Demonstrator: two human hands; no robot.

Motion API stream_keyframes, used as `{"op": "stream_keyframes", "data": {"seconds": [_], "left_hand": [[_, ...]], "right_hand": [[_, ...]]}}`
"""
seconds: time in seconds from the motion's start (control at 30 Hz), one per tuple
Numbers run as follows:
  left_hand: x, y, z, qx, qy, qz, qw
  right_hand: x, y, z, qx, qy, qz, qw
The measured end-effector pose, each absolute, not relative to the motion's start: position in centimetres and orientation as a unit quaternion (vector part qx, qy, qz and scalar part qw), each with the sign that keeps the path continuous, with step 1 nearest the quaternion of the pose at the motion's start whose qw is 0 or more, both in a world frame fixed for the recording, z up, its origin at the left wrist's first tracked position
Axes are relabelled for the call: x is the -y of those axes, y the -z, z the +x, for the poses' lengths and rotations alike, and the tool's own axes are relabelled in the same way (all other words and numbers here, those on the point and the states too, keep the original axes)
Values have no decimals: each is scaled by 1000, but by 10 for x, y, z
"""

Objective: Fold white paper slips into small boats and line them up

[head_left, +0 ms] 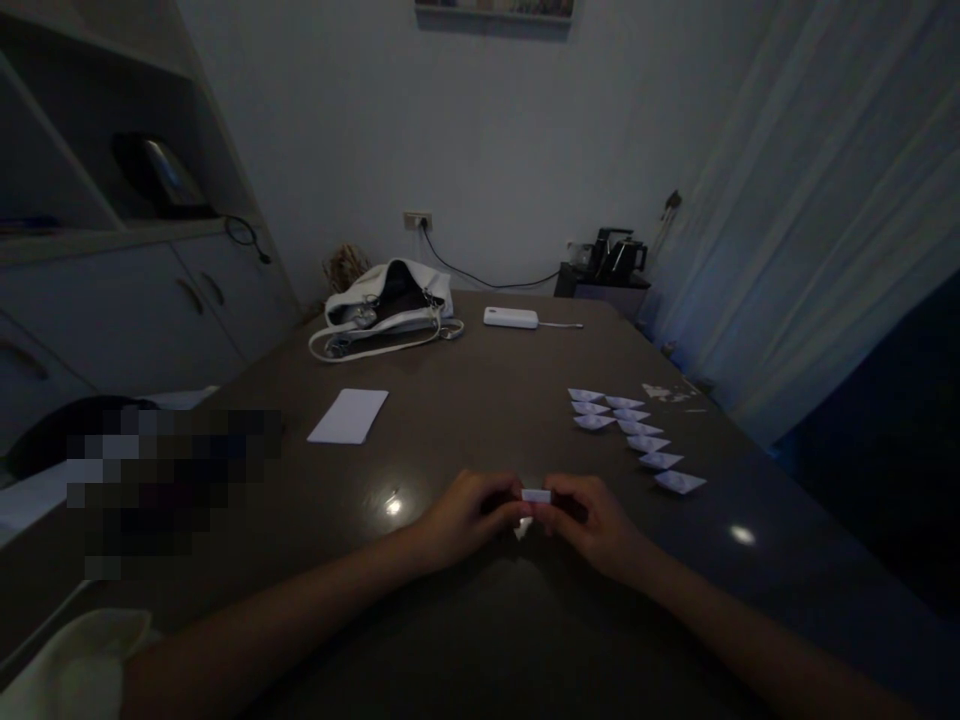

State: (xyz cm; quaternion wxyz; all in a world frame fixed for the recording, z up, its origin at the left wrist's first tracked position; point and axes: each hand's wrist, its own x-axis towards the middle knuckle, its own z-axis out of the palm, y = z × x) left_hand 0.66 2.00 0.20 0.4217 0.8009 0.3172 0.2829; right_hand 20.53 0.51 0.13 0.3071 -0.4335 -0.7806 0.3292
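Between the fingertips of both hands is a small folded piece of white paper [536, 495], held just above the dark table near its front middle. My left hand [480, 510] pinches its left end, with thumb and forefinger closed on it. At the other end my right hand [589, 515] grips it the same way. Part of the paper is hidden behind the fingers, and a white bit shows below them. Several folded white paper boats [649, 443] stand in two slanting rows to the right. A stack of white paper sheets [349, 416] lies to the left.
A white handbag [390, 305] rests at the table's back left. Behind the boats' level, a white power bank [511, 318] lies with a short cable. Paper scraps [667, 393] are near the right edge. The brown table [480, 400] reflects light.
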Motion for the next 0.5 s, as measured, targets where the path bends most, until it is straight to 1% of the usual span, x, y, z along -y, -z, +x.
{"op": "stream_keyframes", "data": {"seconds": [0.3,0.5], "left_hand": [[-18,-3,6,-318,-301,817,375],[-17,-3,8,-336,-279,820,369]], "right_hand": [[-9,-2,206,777,-358,-431,287],[-9,-2,207,785,-317,-442,295]]}}
